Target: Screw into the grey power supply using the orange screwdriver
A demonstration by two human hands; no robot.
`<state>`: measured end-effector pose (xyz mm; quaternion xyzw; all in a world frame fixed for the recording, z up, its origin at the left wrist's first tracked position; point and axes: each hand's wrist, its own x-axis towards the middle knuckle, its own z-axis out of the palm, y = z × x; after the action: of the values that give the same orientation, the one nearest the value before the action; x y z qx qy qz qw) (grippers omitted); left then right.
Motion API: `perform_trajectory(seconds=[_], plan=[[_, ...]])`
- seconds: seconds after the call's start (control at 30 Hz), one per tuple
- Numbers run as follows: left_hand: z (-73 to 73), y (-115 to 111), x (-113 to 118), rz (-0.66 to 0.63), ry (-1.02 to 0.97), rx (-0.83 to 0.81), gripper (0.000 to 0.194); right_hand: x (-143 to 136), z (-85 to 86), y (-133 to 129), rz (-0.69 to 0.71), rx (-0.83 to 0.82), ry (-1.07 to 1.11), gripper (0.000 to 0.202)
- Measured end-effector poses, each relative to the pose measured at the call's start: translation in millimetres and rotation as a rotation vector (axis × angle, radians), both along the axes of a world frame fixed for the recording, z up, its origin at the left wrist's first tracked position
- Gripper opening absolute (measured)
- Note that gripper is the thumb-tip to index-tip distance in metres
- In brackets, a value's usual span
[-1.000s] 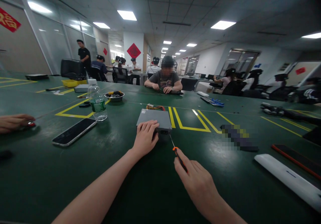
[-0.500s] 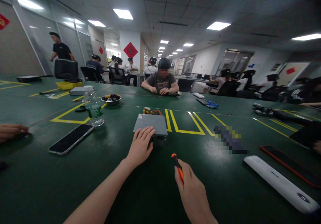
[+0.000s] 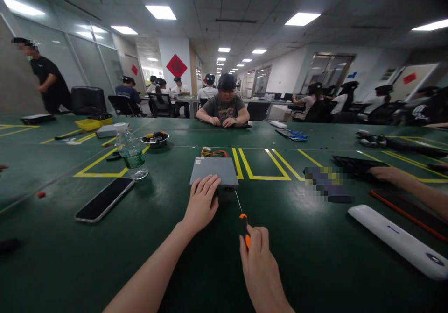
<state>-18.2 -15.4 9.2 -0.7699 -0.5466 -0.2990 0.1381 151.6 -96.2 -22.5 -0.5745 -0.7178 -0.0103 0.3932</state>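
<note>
A grey metal box (image 3: 213, 167) with coloured wires (image 3: 214, 153) at its back lies on the green table. My left hand (image 3: 202, 203) rests on its front left edge, fingers over the top and thumb at the front face; it looks like it grips the box. My right hand (image 3: 258, 252) is closed round the black and orange handle of a screwdriver (image 3: 244, 224). The thin shaft points up and left, its tip close to the lower right front corner of the box. Whether the tip touches the box cannot be made out.
Left stand a plastic bottle (image 3: 132, 156), a phone (image 3: 105, 200) and a bowl of small parts (image 3: 155, 139). On the right lie a white long device (image 3: 392, 238) and another person's arm (image 3: 413, 187). A person (image 3: 226, 105) sits opposite.
The screwdriver has turned so that its shaft shows, pointing at the box. My left hand stays on the box. At the right, another person's arm has reached in with a dark object.
</note>
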Motion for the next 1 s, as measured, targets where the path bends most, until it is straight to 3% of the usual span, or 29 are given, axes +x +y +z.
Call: perform_trajectory(seconds=[0.2,0.47,0.63,0.77,0.9,1.0], plan=[[0.4,0,0,-0.02,-0.017,0.007,0.048,-2,6.6,-2,0.144,-0.339,0.796,0.026],[0.9,0,-1,-0.026,-0.023,0.032,0.047,-13,12.5,9,0.165,-0.531,1.153,0.029],[0.0,0,-1,-0.027,-0.035,0.032,0.046,-9,20.7,11,0.224,-0.61,1.242,0.034],[-0.7,1,-1,-0.026,-0.038,0.037,0.045,-3,16.7,12,0.247,-0.631,1.202,0.034],[-1.0,1,0,-0.02,-0.035,0.042,0.047,1,9.1,11,0.231,-0.563,1.093,0.027],[-0.7,0,0,-0.019,-0.034,0.038,0.047,5,9.6,6,0.23,-0.449,0.996,0.035]])
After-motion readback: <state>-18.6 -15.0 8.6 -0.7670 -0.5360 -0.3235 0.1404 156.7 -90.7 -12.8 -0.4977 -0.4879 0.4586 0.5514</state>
